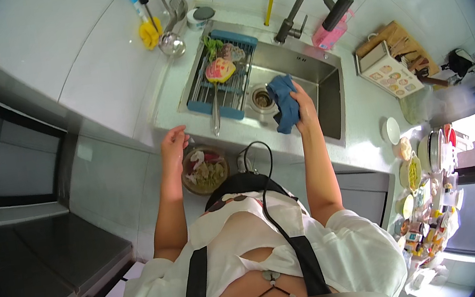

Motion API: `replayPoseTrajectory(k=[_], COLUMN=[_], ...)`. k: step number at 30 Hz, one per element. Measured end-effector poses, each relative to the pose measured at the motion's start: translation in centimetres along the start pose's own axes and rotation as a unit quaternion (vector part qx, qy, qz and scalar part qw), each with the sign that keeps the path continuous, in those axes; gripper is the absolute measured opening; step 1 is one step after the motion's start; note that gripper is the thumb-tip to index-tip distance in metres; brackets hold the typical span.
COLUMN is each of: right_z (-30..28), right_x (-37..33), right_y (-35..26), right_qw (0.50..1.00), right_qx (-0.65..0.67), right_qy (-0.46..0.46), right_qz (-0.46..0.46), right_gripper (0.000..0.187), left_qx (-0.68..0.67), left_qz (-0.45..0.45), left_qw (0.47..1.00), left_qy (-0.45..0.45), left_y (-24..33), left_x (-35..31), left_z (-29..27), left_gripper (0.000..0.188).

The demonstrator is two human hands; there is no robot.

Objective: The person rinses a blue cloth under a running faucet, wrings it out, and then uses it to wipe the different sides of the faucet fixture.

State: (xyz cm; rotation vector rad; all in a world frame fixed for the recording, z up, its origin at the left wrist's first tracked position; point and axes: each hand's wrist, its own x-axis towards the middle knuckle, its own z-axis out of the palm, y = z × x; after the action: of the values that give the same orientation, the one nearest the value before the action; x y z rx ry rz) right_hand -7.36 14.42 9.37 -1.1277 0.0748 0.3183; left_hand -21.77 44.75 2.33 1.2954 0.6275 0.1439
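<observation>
1. The right hand is gripping a blue cloth, its fingers closed over the top of it, holding it over the steel sink by the near rim.
2. The cloth is hanging bunched below and to the left of that hand, close beside the drain; whether it is touching the basin floor cannot be told.
3. The left hand is resting loosely curled on the front edge of the bench, holding nothing that shows.
4. Just below the left hand, a bowl of scraps is sitting lower than the bench top.
5. Ahead of the left hand, a blue drying rack is spanning the sink's left part, carrying a few items and a long utensil.
6. Judging by the cloth in hand and the rack holding items, wiping seems to be under way; the basin looks mostly clear, while the crowded dishes far right of the right hand are sitting untouched.
</observation>
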Motion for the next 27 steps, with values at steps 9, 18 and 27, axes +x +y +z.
replayPoseTrajectory(k=[9,18,27], right_z=[-0.8,4.4,8.3], right_x=[11.0,29.1,38.5], right_y=[-0.3,0.8,10.4], right_qw=[0.998,0.901,0.638], right_qx=[-0.064,-0.362,-0.735], right_qy=[0.0,-0.133,-0.078], right_qz=[0.014,-0.197,-0.217], right_gripper=[0.047,0.054,0.062], left_qx=[0.18,0.224,0.196], left_qz=[0.124,0.183,0.139], left_qw=[0.976,0.954,0.969], left_qy=[-0.013,0.073,0.067], left_y=[4.3,5.8,3.8], left_x=[9.9,17.3,17.9], left_z=[7.8,10.4,13.3], left_gripper=[0.016,0.02,0.019])
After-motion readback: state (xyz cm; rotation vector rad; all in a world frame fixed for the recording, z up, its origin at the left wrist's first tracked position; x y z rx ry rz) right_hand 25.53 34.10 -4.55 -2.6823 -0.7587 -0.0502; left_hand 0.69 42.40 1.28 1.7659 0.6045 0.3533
